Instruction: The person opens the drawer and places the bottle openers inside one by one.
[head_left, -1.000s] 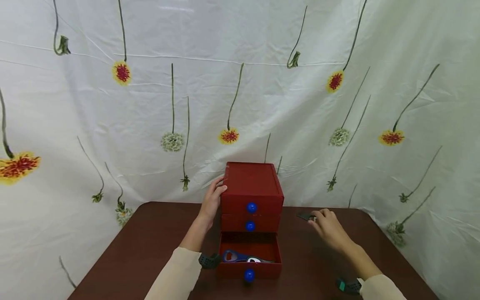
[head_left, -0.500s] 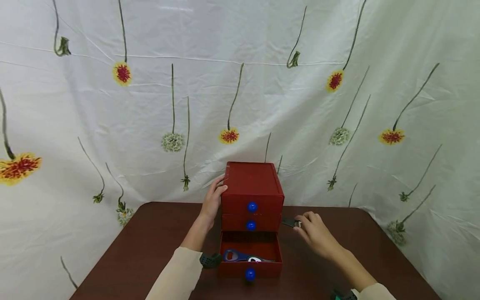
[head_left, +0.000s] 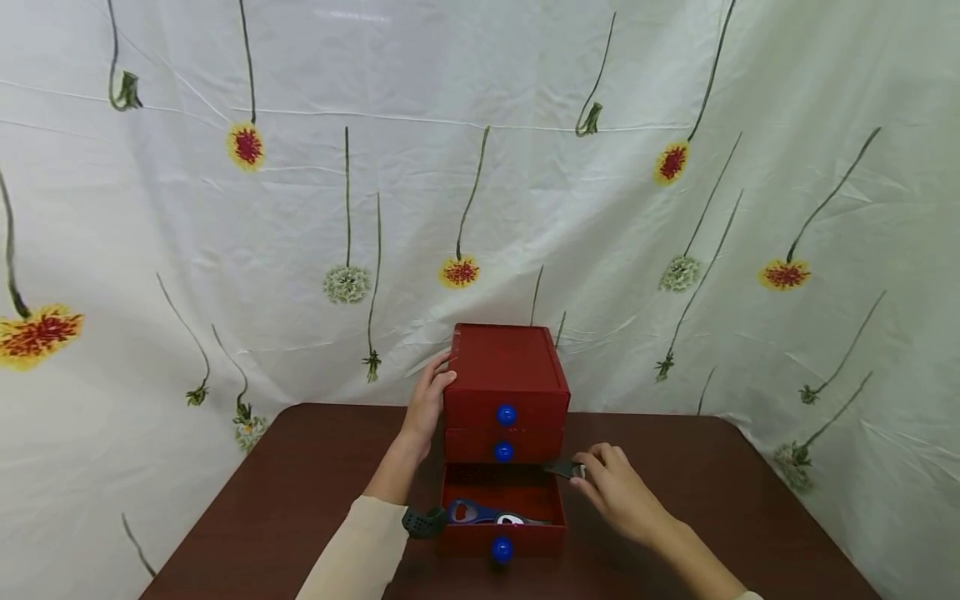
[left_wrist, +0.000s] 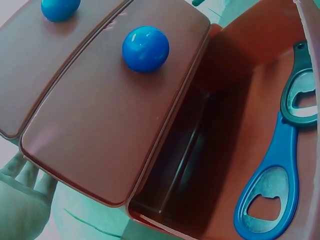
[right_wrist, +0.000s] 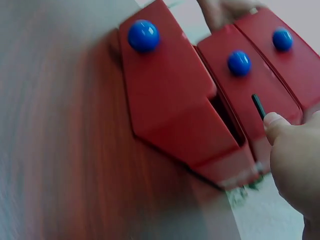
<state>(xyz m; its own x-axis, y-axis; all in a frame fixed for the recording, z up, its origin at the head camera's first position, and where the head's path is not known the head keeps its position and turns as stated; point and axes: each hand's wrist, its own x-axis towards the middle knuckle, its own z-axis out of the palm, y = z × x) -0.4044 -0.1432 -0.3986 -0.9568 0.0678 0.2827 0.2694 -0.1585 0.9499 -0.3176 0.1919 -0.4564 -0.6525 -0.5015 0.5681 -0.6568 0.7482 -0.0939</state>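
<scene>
A red cabinet of stacked drawers with blue knobs stands on the table. Its bottom drawer is pulled out; a blue bottle opener and a dark green bottle opener lie inside, overlapping. My left hand rests against the cabinet's upper left side, thumb at the top edge and fingers fairly straight. My right hand pinches a dark bottle opener, whose tip points left over the drawer's right wall. In the right wrist view this opener shows edge-on, in front of the middle drawer.
The dark brown table extends to both sides of the cabinet. Close behind it hangs a white cloth printed with flowers. The upper blue knob and middle blue knob jut out above the pulled-out drawer.
My right hand has carried the dark bottle opener leftward and somewhat nearer, from the cabinet's right to the drawer's right edge. The left hand has kept its place.
</scene>
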